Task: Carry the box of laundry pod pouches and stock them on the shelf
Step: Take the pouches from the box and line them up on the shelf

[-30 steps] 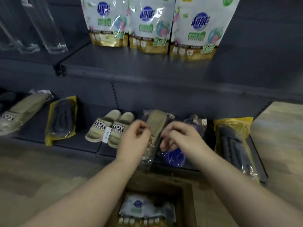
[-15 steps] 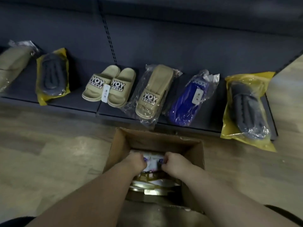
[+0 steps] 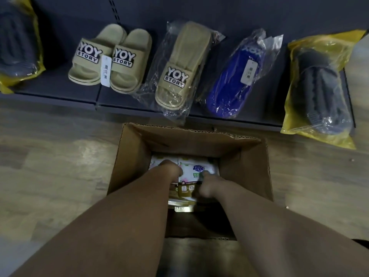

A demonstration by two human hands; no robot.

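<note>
Left hand: the left hand (image 3: pixel 169 169) is down in the box (image 3: pixel 257 168), fingers curled onto the top pouch (image 3: pixel 196 172) at its left edge — grasping it, fingertips out of sight.
Right hand: the right hand (image 3: pixel 207 185) grips the same pouch at its lower right, fingers curled over the gold band.
Hidden: forearms cover the box's near half; pouches beneath the top one show only as slivers, so their number cannot be told.
Pouch: lies flat inside the box, white with a blue logo.
Box: open cardboard, on the floor (image 3: pixel 50 166) just before the shelf (image 3: pixel 60 86).
Floor: wood-look planks, dim.
Shelf: low, dark; back panel slotted.
Count: one loose tan pair (image 3: pixel 109 58), one bagged tan slipper (image 3: pixel 179 64), one bagged blue (image 3: pixel 235 76), two yellow bags (image 3: pixel 319 86) of dark slippers — the left one cut off.
</note>
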